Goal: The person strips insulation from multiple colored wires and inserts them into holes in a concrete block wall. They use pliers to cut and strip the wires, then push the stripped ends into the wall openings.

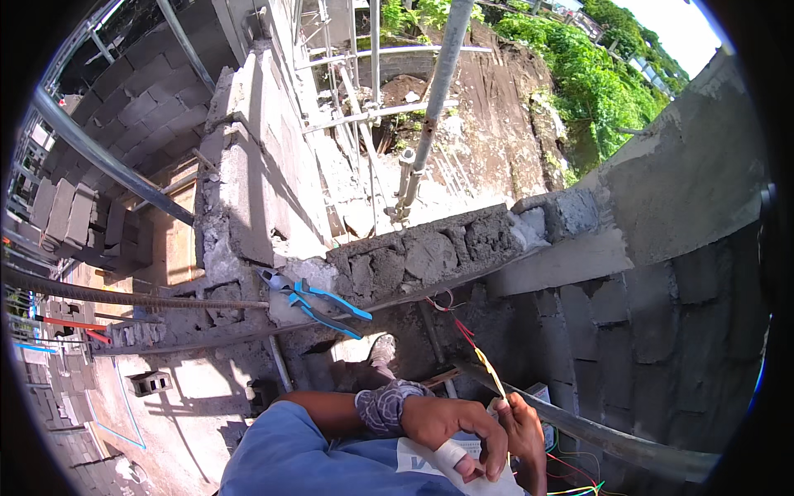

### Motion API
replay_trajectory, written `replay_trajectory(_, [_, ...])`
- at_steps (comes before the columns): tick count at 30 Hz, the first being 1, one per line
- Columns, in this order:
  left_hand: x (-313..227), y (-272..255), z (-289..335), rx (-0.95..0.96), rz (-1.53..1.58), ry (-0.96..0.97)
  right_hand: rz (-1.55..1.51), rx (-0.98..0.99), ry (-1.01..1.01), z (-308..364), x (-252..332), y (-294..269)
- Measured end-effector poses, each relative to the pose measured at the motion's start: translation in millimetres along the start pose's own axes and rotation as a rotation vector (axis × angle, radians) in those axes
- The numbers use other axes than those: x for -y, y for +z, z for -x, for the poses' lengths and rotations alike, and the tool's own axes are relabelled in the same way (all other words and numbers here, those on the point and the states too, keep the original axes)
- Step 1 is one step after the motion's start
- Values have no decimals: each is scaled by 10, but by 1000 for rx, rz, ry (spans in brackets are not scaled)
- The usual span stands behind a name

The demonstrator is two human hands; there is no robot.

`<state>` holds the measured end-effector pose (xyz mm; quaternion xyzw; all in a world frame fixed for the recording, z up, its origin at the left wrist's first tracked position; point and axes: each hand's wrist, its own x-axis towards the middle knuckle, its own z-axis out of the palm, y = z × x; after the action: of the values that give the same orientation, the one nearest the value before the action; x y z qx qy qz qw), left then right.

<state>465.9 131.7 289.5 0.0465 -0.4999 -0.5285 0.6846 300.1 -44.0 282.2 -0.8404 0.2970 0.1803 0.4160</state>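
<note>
Atop wall [430,253], one pair of pliers [319,316]. Below, right hand [521,420] pinching one yellow strand [491,374]; left hand [451,426]: grip, can't tell.

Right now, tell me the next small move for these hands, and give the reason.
I'd probably have the left hand draw the yellow strand straighter before reaching for the pliers: the strand curves slightly, the right hand seems to pinch it with the left close beside, and the pliers lie unheld on top of the wall.
</note>
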Motion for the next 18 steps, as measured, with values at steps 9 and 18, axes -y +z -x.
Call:
replay_trajectory(9, [756, -810, 956, -517, -572, -942, 145, -188, 114, 97, 396, -308])
replay_trajectory(18, [1683, -1974, 1939, -1690, 457, -525, 196, -53, 39, 286, 288, -168])
